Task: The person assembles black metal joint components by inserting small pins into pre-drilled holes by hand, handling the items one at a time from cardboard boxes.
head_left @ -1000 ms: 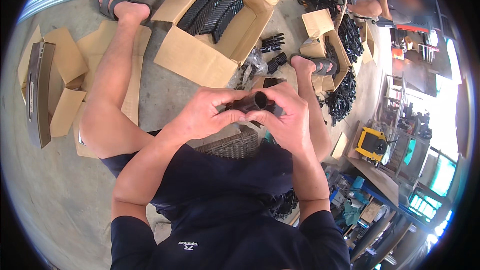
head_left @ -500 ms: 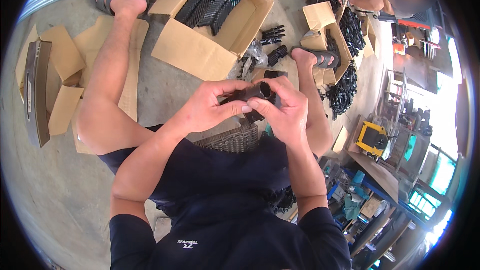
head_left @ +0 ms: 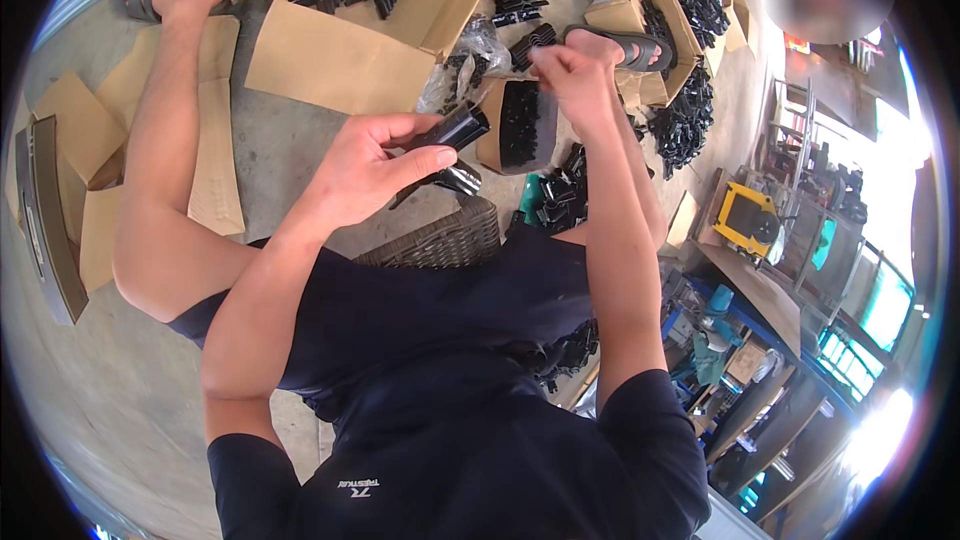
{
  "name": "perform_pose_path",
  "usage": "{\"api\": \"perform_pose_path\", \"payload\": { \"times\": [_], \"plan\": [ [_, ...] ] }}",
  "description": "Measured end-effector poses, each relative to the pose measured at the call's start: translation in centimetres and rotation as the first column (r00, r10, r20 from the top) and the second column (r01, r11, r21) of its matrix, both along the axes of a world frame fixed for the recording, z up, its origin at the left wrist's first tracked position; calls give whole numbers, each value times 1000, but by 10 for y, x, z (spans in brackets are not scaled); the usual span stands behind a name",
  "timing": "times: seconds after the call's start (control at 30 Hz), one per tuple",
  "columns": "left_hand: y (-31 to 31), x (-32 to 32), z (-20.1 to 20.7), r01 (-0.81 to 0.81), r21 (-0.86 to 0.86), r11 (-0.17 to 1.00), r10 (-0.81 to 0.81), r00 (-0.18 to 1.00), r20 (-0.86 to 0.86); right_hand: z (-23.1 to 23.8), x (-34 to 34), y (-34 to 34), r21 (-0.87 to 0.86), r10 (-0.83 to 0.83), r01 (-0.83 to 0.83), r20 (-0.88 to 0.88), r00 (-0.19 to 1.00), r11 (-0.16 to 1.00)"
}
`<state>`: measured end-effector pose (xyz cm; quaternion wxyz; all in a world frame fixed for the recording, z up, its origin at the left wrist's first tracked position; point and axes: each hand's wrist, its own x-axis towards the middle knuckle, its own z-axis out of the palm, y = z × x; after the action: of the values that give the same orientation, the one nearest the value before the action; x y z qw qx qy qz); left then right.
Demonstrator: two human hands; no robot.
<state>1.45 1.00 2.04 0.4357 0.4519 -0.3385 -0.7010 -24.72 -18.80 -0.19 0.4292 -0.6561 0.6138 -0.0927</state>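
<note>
My left hand (head_left: 372, 168) is closed around a glossy black tubular piece (head_left: 464, 128), its open end pointing up and to the right. Under it, a shiny black flap or second piece (head_left: 456, 178) shows; I cannot tell whether the two are joined. My right hand (head_left: 574, 90) is apart from the tube, above the right edge of a small cardboard box (head_left: 489, 130) that holds small black parts (head_left: 521, 125). Its fingers are curled together and slightly blurred, and whatever is between them cannot be made out.
A large open carton (head_left: 330, 58) with rows of black pieces stands ahead. Plastic bags (head_left: 470, 45) and black parts lie beside it. More black pieces (head_left: 684, 130) are heaped at the right. A wicker stool (head_left: 440, 237) is between my legs. Another person is partly visible at far right.
My right hand has let go of the tubular piece and moved forward and right to the small box. My left hand keeps the piece, slightly further left. The view has shifted.
</note>
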Motion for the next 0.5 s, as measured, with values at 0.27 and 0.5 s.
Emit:
{"api": "perform_pose_path", "payload": {
  "times": [0.27, 0.5],
  "plan": [
    [-10, -3, -21, -34, 252, 967, 89, 974, -208, -150, -83, 33, -134, 182, -334, -625, 759, 933],
    [-13, -10, -36, -88, 146, 985, 92, 996, -21, -176, -90, 33, -177, 311, -669, -781, 542, 722]
  ]
}}
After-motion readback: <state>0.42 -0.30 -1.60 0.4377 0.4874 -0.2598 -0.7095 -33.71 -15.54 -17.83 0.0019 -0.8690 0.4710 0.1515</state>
